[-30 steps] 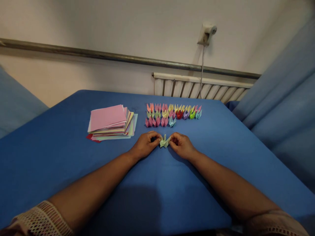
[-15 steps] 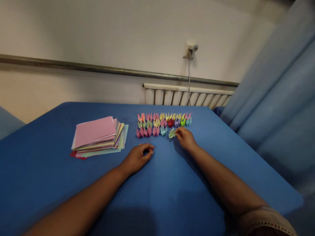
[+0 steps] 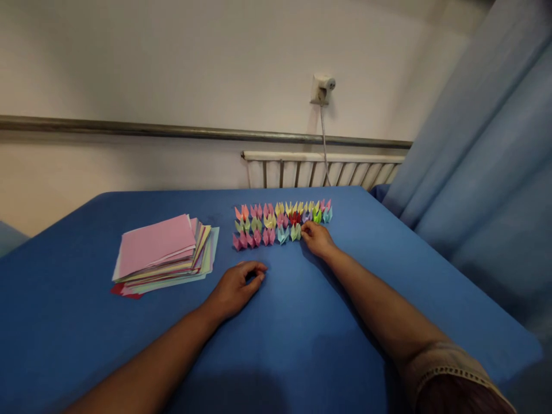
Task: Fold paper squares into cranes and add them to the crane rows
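Observation:
Small folded paper cranes stand in three rows on the blue table. At the right end of the front row, a pale green paper crane (image 3: 295,232) is upright, its right edge pinched by the fingertips of my right hand (image 3: 318,238). Just left of it stands a light blue paper crane (image 3: 283,234), and a pink paper crane (image 3: 269,236) comes after that. My left hand (image 3: 236,288) rests on the table in front of the rows, fingers loosely curved, thumb apart from them, nothing held.
A stack of coloured paper (image 3: 157,246), pink sheet on top, lies left of the cranes. Behind the blue table (image 3: 276,328) are a white radiator (image 3: 297,156), a metal pipe (image 3: 172,130) and a socket with a plug (image 3: 322,90). A blue curtain (image 3: 478,167) hangs at the right.
The pale green crane, tilted earlier in my right fingers, now stands upright in line with the front row. My left hand keeps its place on the table. The view has shifted slightly.

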The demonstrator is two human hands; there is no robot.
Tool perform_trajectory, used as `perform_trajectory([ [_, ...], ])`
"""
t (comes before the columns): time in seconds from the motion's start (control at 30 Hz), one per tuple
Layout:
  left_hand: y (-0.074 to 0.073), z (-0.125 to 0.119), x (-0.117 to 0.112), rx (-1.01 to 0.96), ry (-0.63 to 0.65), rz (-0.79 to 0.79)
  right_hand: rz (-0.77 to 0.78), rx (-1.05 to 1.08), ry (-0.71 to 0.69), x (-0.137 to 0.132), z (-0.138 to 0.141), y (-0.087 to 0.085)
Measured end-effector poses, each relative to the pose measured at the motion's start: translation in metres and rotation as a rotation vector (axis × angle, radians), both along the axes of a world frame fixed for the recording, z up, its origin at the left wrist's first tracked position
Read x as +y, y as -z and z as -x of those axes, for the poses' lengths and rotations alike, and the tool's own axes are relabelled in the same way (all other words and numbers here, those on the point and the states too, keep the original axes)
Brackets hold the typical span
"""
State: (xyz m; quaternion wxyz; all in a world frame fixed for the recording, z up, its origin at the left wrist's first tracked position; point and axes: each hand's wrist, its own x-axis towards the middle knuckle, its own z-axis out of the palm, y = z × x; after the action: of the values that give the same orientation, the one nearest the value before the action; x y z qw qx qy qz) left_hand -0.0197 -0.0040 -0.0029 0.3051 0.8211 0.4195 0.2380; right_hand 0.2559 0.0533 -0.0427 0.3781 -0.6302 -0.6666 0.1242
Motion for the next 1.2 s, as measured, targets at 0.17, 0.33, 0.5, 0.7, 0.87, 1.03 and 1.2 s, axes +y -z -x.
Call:
perform_trajectory([
  [0.17, -0.001, 0.0, 0.0, 0.012, -0.003, -0.002, -0.004, 0.002, -0.017, -0.003, 0.001, -0.001],
  [0.33, 0.001, 0.001, 0.002, 0.015, 0.006, -0.017, -0.001, 0.021, -0.013, -0.004, 0.002, -0.001],
  [0.5, 0.001, 0.001, 0.002, 0.025, -0.009, -0.024, 0.005, 0.054, 0.008, -0.004, 0.002, 0.001],
  [0.7, 0.0, 0.001, 0.001, 0.036, -0.014, -0.007, -0.01, 0.081, -0.007, 0.0, 0.0, 0.005],
  [0.87, 0.0, 0.002, 0.002, 0.024, -0.008, 0.008, -0.008, 0.108, -0.035, 0.006, -0.004, 0.011],
  [1.03, -0.001, 0.001, 0.0, 0.015, -0.017, 0.018, -0.001, 0.129, -0.064, 0.01, -0.006, 0.013],
  [1.2, -0.003, 0.001, 0.0, 0.024, -0.02, 0.009, 0.002, 0.141, -0.063, 0.01, -0.006, 0.013],
])
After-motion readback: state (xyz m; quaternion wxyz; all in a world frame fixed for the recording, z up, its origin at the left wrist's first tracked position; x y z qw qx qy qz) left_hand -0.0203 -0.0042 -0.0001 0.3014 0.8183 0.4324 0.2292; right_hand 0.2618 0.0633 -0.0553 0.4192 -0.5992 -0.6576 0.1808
